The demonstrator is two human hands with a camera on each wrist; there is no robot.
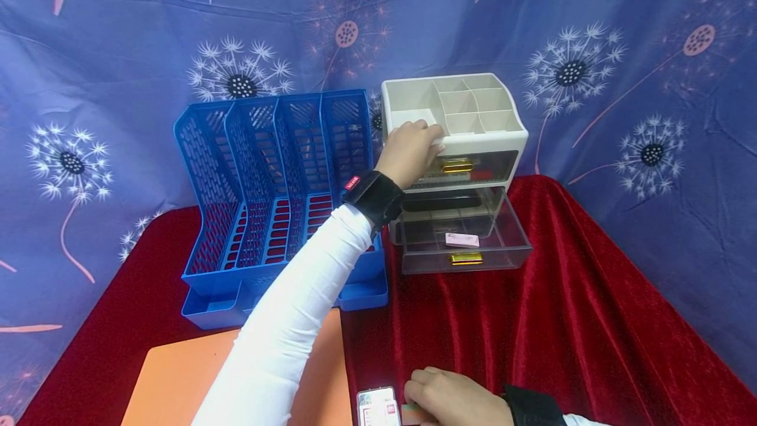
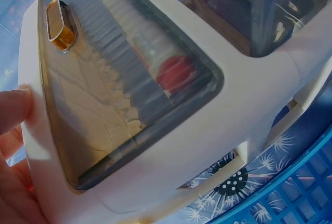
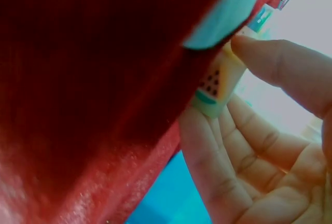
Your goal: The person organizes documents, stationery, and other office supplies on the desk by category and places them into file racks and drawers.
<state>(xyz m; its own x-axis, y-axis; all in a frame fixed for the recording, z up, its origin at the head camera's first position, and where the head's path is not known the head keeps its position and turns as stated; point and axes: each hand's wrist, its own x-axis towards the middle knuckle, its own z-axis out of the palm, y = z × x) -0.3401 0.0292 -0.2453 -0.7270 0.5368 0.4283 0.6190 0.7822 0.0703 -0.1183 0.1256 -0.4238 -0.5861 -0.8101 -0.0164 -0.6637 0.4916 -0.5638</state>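
Note:
A white desktop drawer organizer (image 1: 514, 125) stands at the back, its top split into compartments. My left hand (image 1: 411, 150) grips the front rim of its top tray; in the left wrist view the thumb (image 2: 14, 107) lies against the white frame beside the upper drawer. The smoky upper drawer (image 2: 98, 94) is closed, with a red-ended item visible inside. Below, the clear lower drawer (image 1: 503, 256) is pulled out and holds a small pink-and-white block (image 1: 462, 240). Near the front edge, my right hand (image 1: 458, 400) pinches a small pale block with a watermelon print (image 3: 212, 86).
A blue perforated file rack (image 1: 236, 273) stands left of the organizer. In front of it lies an orange board (image 1: 177, 373), partly under my left arm. A small clear case with a red label (image 1: 378, 406) sits beside my right hand on the red cloth (image 1: 461, 327).

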